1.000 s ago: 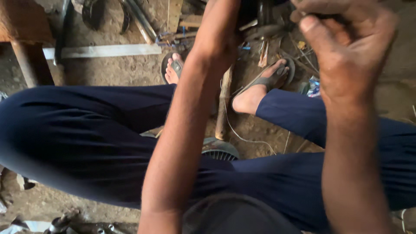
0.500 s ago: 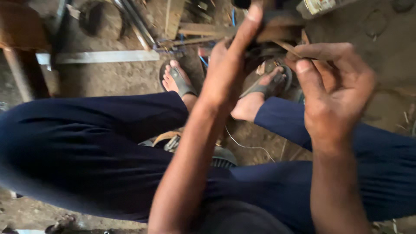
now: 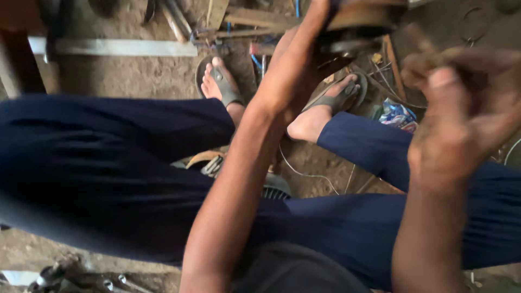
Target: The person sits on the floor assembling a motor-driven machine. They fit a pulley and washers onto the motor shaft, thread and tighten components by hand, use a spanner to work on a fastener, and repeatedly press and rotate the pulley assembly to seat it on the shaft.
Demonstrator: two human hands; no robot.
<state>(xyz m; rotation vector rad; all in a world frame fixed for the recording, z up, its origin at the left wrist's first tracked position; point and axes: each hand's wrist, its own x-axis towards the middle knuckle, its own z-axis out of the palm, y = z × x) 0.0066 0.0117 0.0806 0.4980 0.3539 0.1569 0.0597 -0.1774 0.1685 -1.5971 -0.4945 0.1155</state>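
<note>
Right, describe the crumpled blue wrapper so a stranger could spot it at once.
Start at the right foot in its grey sandal on the dirt floor. Just right of it, above the dark blue trouser leg, lies the wrapper. It is the only shiny blue-and-white thing among brown scraps.

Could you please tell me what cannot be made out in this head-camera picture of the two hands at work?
- The dark object in the left hand: the top edge cuts it off, so its kind is unclear.
- The right hand: motion blur hides its fingers and anything they hold.
- The round ribbed part between the legs: the left forearm covers most of it.
</note>
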